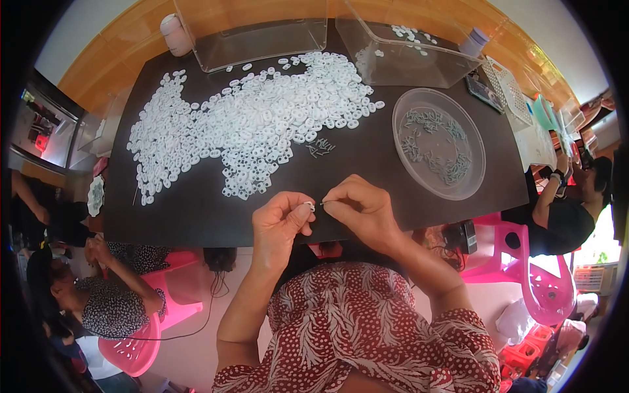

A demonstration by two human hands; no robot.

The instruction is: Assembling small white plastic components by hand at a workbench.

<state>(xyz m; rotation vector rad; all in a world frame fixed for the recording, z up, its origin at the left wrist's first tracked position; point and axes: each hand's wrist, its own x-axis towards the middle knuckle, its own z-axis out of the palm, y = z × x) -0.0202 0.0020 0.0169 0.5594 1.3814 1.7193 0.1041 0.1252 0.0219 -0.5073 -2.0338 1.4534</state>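
Over the near edge of the dark table (367, 154), my left hand (280, 219) pinches a small white plastic piece (310, 206) between thumb and fingertips. Close beside it, my right hand (360, 208) is closed on a tiny grey pin (321, 204), its tip pointing at the white piece with a slight gap. Beyond my hands spreads a wide pile of white oval pieces with holes (262, 121). A small heap of grey pins (321, 148) lies at the pile's near right. Further right, a round clear tray (397, 144) contains many more grey pins (452, 167).
Two clear plastic bins (262, 49) (419, 69) stand at the back; the right one has some white pieces inside. A pale bottle (175, 34), a phone (485, 93) and a white perforated basket (508, 92) sit around them. People and pink chairs (180, 288) flank the table.
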